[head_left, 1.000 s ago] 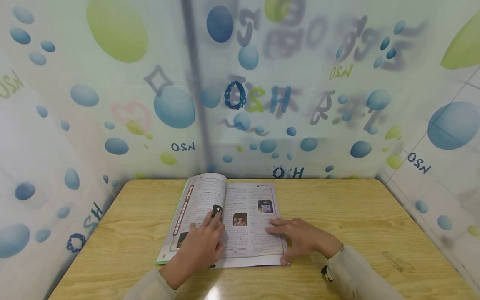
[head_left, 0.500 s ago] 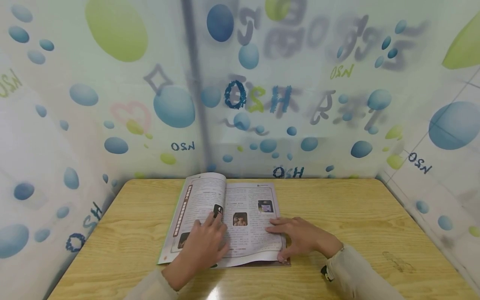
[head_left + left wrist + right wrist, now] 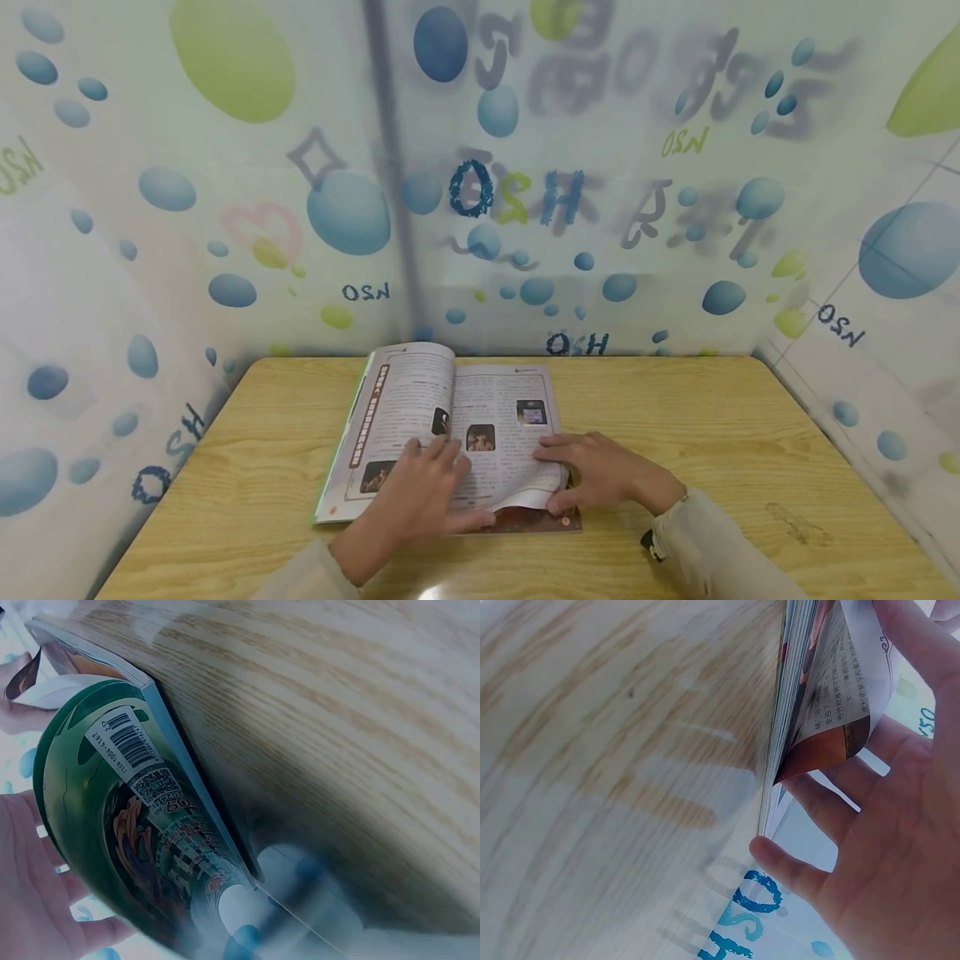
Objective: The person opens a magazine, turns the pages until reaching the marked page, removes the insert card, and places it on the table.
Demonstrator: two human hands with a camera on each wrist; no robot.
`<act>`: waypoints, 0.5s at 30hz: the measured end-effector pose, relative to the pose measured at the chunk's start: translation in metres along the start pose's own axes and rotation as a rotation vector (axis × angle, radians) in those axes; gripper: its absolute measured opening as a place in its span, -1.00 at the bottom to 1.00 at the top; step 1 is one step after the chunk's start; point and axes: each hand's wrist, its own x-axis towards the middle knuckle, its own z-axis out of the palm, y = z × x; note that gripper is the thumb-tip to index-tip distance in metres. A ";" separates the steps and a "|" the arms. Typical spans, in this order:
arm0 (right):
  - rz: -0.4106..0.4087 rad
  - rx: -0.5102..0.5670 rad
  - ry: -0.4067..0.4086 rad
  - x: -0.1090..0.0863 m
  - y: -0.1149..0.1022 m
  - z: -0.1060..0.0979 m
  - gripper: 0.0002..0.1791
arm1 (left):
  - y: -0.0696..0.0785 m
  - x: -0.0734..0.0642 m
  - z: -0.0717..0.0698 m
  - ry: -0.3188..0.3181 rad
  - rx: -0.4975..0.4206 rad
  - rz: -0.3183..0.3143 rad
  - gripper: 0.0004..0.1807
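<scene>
A magazine (image 3: 408,379) lies spread on the wooden table, with text and small photos on both pages. My left hand (image 3: 420,492) rests across the lower left page near the fold, its fingers extended and thumb pointing right. At the lower right corner, my right hand (image 3: 603,475) pinches the right-hand page (image 3: 517,492) between thumb and fingers. That page curls upward, baring a brown page (image 3: 536,521) underneath. In the right wrist view the bent page (image 3: 847,705) rises off the stack beside the thumb. The left wrist view catches the green back cover (image 3: 75,765) with its barcode.
The wooden table (image 3: 675,400) extends on both sides of the magazine. Behind it and along the sides hang pale sheets (image 3: 637,317) printed with blue and green bubbles and letters. A faint drawn mark (image 3: 797,523) shows on the tabletop at right.
The right page's lower corner has been lifted and curled up and inward by my right thumb, exposing the page below. My left hand has shifted slightly right, its thumb spreading out.
</scene>
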 end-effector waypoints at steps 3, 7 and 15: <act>0.003 0.007 0.005 0.001 0.001 0.000 -0.10 | 0.001 0.000 0.000 -0.020 0.000 0.026 -0.08; -0.007 0.008 0.026 0.003 0.000 0.000 -0.12 | 0.002 -0.001 -0.001 -0.053 0.026 0.038 -0.02; -0.053 0.035 0.056 0.003 0.000 -0.004 -0.19 | 0.001 -0.002 0.000 -0.058 0.061 0.036 -0.28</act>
